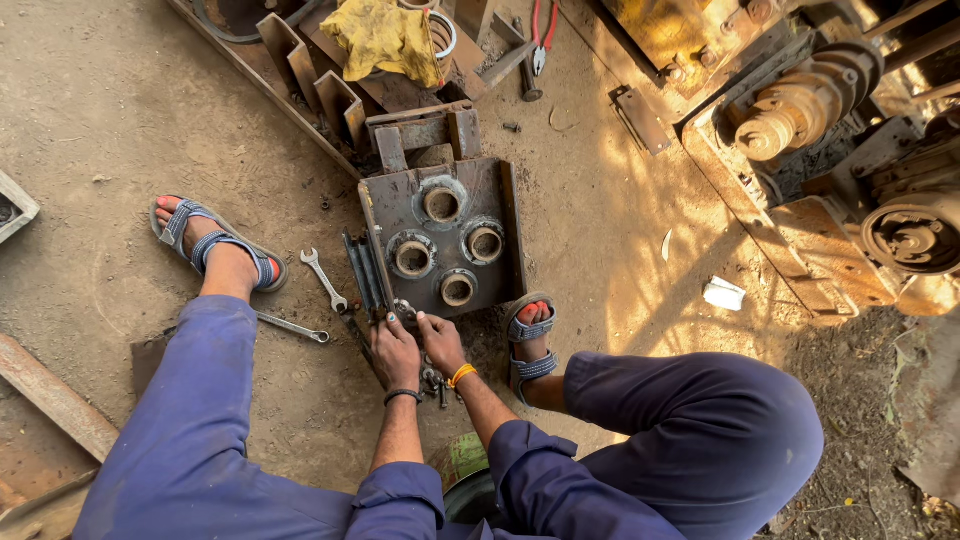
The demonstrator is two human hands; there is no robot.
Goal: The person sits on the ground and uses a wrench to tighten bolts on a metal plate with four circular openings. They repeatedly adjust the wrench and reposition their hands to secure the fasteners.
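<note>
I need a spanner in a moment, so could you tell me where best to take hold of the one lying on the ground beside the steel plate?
Grip the spanner by the middle of its slim shank, coming straight down from above. It lies flat on bare dirt, apart from the plate, with open ground both sides. The left hand is nearest.

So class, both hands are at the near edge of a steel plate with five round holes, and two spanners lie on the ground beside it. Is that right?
Not quite: the head view shows four holes in the plate, not five. Both the left hand and right hand are at its near edge, and two spanners lie beside it.
</note>
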